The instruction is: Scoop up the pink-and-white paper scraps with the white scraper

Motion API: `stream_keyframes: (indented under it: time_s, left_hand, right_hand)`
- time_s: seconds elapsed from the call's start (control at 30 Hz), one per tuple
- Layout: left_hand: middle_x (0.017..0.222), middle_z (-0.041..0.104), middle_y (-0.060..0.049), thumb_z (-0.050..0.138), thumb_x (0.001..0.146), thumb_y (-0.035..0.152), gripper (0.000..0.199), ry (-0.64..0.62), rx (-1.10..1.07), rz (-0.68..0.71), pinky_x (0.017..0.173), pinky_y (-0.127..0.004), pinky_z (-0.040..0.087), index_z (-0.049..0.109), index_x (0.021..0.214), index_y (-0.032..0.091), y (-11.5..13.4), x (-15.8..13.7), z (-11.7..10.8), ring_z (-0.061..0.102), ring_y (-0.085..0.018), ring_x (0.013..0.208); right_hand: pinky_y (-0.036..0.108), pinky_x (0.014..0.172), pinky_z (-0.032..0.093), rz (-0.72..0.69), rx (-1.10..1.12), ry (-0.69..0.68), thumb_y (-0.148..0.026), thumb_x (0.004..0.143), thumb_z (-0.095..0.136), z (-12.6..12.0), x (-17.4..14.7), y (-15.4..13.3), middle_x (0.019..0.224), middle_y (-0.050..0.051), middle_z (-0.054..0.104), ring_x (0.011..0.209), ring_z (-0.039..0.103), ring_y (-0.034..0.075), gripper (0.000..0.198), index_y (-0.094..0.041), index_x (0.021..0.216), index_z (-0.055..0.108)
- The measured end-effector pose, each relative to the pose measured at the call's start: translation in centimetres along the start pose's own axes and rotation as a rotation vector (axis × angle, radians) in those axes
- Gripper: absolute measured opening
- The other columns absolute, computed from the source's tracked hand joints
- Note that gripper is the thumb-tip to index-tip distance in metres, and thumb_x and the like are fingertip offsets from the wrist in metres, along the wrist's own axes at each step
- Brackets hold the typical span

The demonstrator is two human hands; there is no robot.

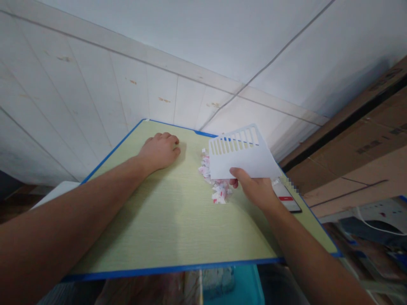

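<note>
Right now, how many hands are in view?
2: the left hand on the green tabletop, and the right hand holding the slotted white panel near the paper scraps.

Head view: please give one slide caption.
Right hand holds a slotted white panel over pink-white scraps; left hand rests on the table.

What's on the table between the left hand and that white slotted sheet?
In the head view, from the left hand to the white slotted sheet: tabletop first, then pink-and-white paper scraps by the sheet's left edge.
</note>
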State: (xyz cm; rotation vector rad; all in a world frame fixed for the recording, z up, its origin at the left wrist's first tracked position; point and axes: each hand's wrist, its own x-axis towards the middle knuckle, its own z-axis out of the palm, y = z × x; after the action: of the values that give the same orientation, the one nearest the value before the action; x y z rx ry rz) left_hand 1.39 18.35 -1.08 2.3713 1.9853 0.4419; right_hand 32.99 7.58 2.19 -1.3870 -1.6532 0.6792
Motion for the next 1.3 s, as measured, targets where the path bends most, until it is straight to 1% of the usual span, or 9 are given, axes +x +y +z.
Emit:
stream_keyframes:
  time_s: [0.23,0.43,0.57,0.7,0.83,1.0,1.13,1.2,1.3]
  left_hand:
    - [0.173,0.079,-0.024,0.053,0.117,0.037,0.058,0.001,0.004,0.005,0.138,-0.065,0.06,0.085,0.161,0.017,0.1,0.0,-0.1,0.072,-0.047,0.163]
    - [0.171,0.08,-0.023,0.055,0.116,0.038,0.056,0.017,-0.027,0.015,0.137,-0.066,0.06,0.087,0.157,0.021,-0.3,0.1,0.2,0.072,-0.046,0.161]
    - [0.17,0.081,-0.023,0.057,0.113,0.038,0.056,0.026,-0.042,0.02,0.138,-0.066,0.059,0.088,0.156,0.021,-0.4,0.2,0.3,0.072,-0.047,0.161]
    - [0.172,0.08,-0.023,0.056,0.113,0.039,0.058,0.017,-0.035,0.008,0.137,-0.065,0.059,0.088,0.157,0.02,-0.3,0.2,0.2,0.071,-0.047,0.162]
    - [0.172,0.08,-0.021,0.055,0.114,0.039,0.058,0.01,-0.023,0.013,0.137,-0.063,0.06,0.087,0.158,0.021,-0.3,0.1,0.1,0.072,-0.045,0.162]
    - [0.174,0.079,-0.023,0.052,0.116,0.038,0.059,-0.001,0.004,0.01,0.138,-0.062,0.059,0.086,0.16,0.019,-0.2,0.2,0.1,0.071,-0.045,0.164]
    - [0.173,0.079,-0.021,0.054,0.116,0.038,0.056,0.002,-0.008,0.003,0.138,-0.06,0.059,0.086,0.159,0.021,-0.2,0.1,0.1,0.071,-0.043,0.164]
    - [0.173,0.079,-0.022,0.054,0.116,0.037,0.056,0.003,-0.017,0.008,0.138,-0.061,0.059,0.086,0.159,0.02,-0.2,0.1,0.1,0.071,-0.044,0.164]
    - [0.174,0.078,-0.024,0.053,0.116,0.039,0.058,0.003,-0.029,0.008,0.138,-0.065,0.058,0.085,0.16,0.019,-0.1,0.0,0.1,0.07,-0.046,0.164]
  right_hand:
    - [0.043,0.081,0.072,0.0,-0.005,-0.053,-0.053,0.088,0.076,0.1,-0.2,-0.4,0.064,0.004,0.074,0.068,0.075,0.028,0.035,-0.032,0.061,0.066]
    - [0.043,0.077,0.071,0.006,0.031,-0.196,-0.051,0.091,0.078,-0.4,-0.2,-0.6,0.064,0.007,0.075,0.067,0.074,0.028,0.039,-0.03,0.059,0.068]
    - [0.04,0.072,0.068,-0.001,0.029,-0.129,-0.048,0.086,0.077,-0.7,-0.2,-1.1,0.062,0.006,0.073,0.066,0.072,0.027,0.035,-0.032,0.058,0.064]
    - [0.039,0.066,0.064,-0.017,0.041,-0.138,-0.045,0.082,0.074,-0.7,-0.1,-1.3,0.059,0.003,0.068,0.061,0.066,0.025,0.028,-0.033,0.062,0.06]
    - [0.039,0.066,0.064,-0.017,0.035,-0.129,-0.046,0.082,0.074,-0.5,-0.2,-1.2,0.059,0.003,0.068,0.061,0.067,0.026,0.026,-0.033,0.064,0.06]
    - [0.039,0.066,0.065,0.0,0.044,-0.131,-0.046,0.083,0.074,-0.4,-0.3,-1.2,0.058,0.002,0.066,0.061,0.067,0.026,0.029,-0.033,0.063,0.058]
    - [0.04,0.069,0.067,-0.007,0.042,-0.115,-0.047,0.084,0.075,-0.4,-0.2,-1.0,0.06,0.005,0.069,0.062,0.069,0.026,0.032,-0.032,0.059,0.061]
    - [0.04,0.066,0.066,-0.007,0.054,-0.133,-0.046,0.084,0.076,-0.5,-0.1,-1.0,0.059,0.005,0.07,0.061,0.068,0.026,0.032,-0.031,0.058,0.063]
    - [0.039,0.06,0.061,-0.015,0.116,-0.209,-0.042,0.081,0.076,-0.6,-0.2,-0.9,0.056,0.004,0.067,0.056,0.064,0.024,0.028,-0.031,0.058,0.065]
